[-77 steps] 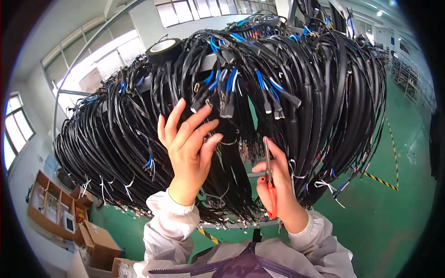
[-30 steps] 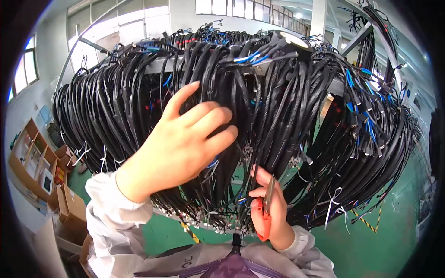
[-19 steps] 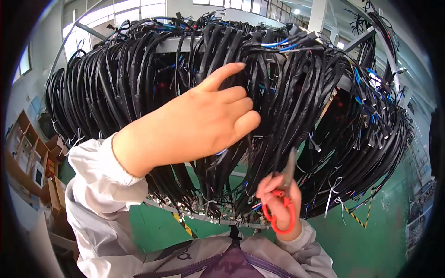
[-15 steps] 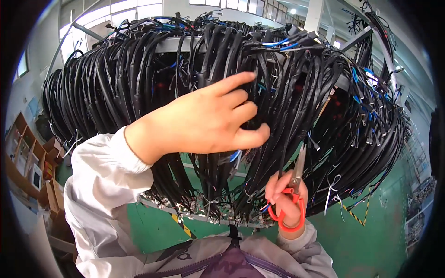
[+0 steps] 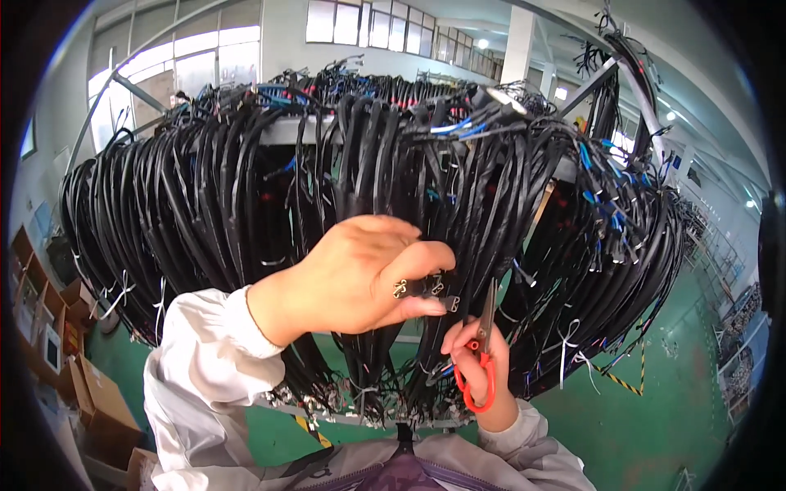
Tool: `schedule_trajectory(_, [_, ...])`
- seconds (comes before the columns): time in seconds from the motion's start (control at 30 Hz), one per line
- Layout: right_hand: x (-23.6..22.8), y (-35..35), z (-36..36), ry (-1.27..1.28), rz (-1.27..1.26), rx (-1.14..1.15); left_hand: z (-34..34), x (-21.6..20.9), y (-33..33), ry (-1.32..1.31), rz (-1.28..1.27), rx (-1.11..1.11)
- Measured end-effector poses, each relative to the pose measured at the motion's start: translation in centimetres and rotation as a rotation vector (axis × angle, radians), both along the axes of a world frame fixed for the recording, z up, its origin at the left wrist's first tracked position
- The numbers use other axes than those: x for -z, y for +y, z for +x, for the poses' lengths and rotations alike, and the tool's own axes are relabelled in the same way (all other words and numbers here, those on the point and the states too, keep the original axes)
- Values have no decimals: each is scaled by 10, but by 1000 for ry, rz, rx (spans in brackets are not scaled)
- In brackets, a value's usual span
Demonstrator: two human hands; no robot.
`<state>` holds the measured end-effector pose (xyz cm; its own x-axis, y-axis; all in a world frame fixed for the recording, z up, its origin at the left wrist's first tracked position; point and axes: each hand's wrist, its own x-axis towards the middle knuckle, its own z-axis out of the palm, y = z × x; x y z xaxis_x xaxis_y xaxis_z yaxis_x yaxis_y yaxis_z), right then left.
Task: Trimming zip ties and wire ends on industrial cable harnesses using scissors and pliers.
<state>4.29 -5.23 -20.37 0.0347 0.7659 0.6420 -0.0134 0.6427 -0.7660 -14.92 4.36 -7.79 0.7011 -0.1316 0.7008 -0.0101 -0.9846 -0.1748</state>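
Observation:
In front of me hang thick bundles of black wiring harness [image 5: 221, 188]. My left hand [image 5: 344, 270] is in front of the middle bundles. Its thumb and fingers are closed on small black connectors [image 5: 434, 288] with metal ends, partly hidden by the fingers. Lower and to the right, my right hand [image 5: 499, 368] is closed around scissors [image 5: 480, 383] with red handles. The scissors' blades [image 5: 489, 309] point upward beside the hanging cables and look nearly closed. Thin cable ends show beside the right fingers; whether they are held is unclear.
The harnesses hang over a grey metal rail [image 5: 286, 131]. Blue and white connector ends [image 5: 610, 204] dangle at the right. White ties [image 5: 567, 348] bind some bundles. Cardboard boxes [image 5: 106, 401] stand at the lower left. Yellow-black tape [image 5: 618, 379] marks the green floor [image 5: 606, 434].
My left hand has gone from loosely spread fingers to a pinch on the black connectors, lower against the bundles. My right hand keeps the scissors. The view has tilted upward.

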Motion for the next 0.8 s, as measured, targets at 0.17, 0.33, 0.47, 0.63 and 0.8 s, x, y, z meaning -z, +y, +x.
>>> schedule_trajectory(0.17, [2,2,3,10,55,5,12,-11,-6,-35,59,-6])
schedule_trajectory(0.33, [4,7,-1,-7,27,3,10,-7,-3,-76,51,3])
schedule_trajectory(0.47, [7,9,0,11,52,19,9,-8,-1,-47,17,12])
schedule_trajectory(0.63, [10,10,3,-16,72,31,5,-7,2,-8,-95,43])
schedule_trajectory(0.8, [10,10,2,-22,50,38,1,-8,2,3,-222,212])
